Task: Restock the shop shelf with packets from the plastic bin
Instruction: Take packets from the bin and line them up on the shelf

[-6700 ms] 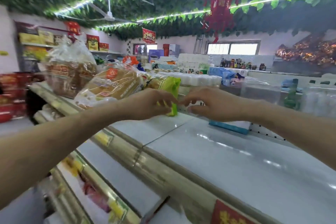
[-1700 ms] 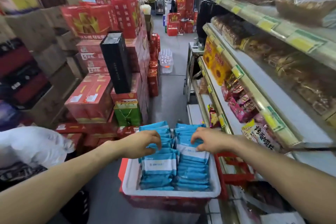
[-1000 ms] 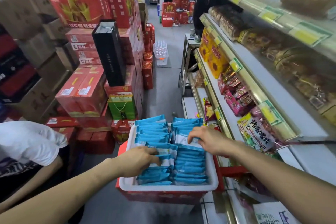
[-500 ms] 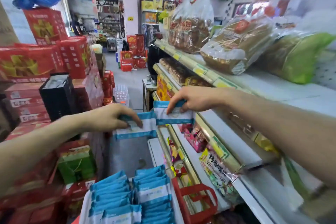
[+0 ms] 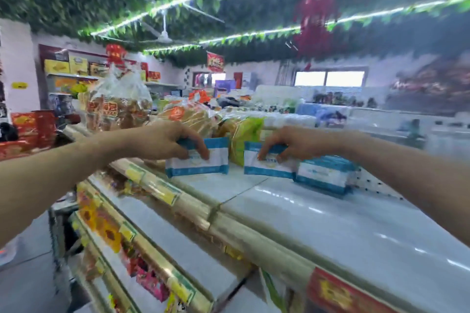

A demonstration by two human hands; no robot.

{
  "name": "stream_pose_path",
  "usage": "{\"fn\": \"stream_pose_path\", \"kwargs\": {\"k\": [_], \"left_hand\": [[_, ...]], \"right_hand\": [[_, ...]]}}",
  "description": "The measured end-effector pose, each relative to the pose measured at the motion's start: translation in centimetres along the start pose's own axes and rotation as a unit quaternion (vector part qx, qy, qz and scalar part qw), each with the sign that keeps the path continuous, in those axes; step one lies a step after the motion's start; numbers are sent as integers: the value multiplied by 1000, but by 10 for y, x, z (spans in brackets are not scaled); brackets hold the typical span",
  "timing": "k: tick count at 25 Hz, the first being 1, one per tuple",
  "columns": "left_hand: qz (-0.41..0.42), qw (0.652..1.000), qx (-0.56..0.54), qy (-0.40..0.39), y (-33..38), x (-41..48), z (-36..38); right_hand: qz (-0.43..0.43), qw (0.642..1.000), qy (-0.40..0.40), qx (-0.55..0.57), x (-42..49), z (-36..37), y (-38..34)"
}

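Note:
My left hand (image 5: 162,141) grips a blue and white packet (image 5: 216,160) from above, holding it upright on the white top shelf (image 5: 292,211). To its right my right hand (image 5: 292,145) pinches a second blue and white packet (image 5: 254,166) by its upper edge, also standing on the shelf. Right of that second packet stands a row of the same packets (image 5: 323,175), touching it. The plastic bin is out of view.
Bagged bread (image 5: 119,107) and a green packet (image 5: 244,140) stand on the shelf behind the hands. Lower shelves (image 5: 157,236) with yellow price tags and snack packets run down to the left. Red boxes (image 5: 28,129) are stacked at the far left.
Both hands have risen from the aisle up to the top shelf, each carrying a blue packet taken from the bin. The view has swung up, so the bin has dropped out of sight.

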State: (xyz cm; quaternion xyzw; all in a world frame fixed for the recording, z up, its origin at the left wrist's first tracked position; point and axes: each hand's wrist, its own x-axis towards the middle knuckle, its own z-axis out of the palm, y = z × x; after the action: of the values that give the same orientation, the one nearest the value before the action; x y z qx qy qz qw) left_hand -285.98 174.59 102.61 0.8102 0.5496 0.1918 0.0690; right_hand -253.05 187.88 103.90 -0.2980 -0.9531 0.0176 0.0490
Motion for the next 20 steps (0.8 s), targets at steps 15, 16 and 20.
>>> {"fn": "stream_pose_path", "kwargs": {"k": [15,16,20], "left_hand": [[105,991,-48,-63,38,113,72],[111,990,-49,-69,42,121,78],[155,985,3,-78,66,162,105]], "right_hand": [[140,969,62,-195,-93,50,112],[146,968,80,-187,-99,46,113],[164,960,176,-144,-136,20,114]]}}
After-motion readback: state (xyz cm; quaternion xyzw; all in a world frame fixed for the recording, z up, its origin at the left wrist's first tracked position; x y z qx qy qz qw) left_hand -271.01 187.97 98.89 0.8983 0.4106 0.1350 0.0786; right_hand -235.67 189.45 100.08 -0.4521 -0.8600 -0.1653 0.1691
